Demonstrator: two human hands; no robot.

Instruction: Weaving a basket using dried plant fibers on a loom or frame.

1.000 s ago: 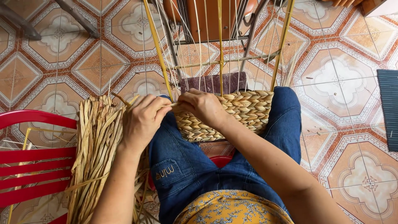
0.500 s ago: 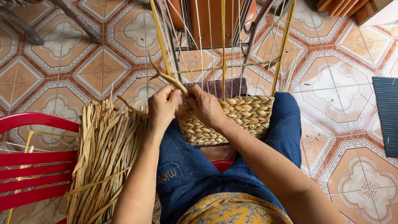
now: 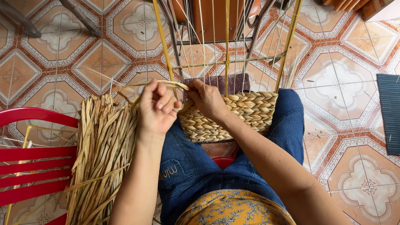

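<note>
Two hands, left hand (image 3: 157, 109) and right hand (image 3: 208, 100), pinch a flat dry straw strand (image 3: 156, 83) against the braided basket (image 3: 233, 114).

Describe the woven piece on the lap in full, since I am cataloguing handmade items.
The woven piece is a tan basket wall of thick, twisted plant-fibre rows, unfinished at the top. It rests upright between the knees on blue jeans. Yellow upright stakes and thin strings rise from its rim. The right hand presses its upper left edge, and the left hand holds a loose strand beside it.
</note>
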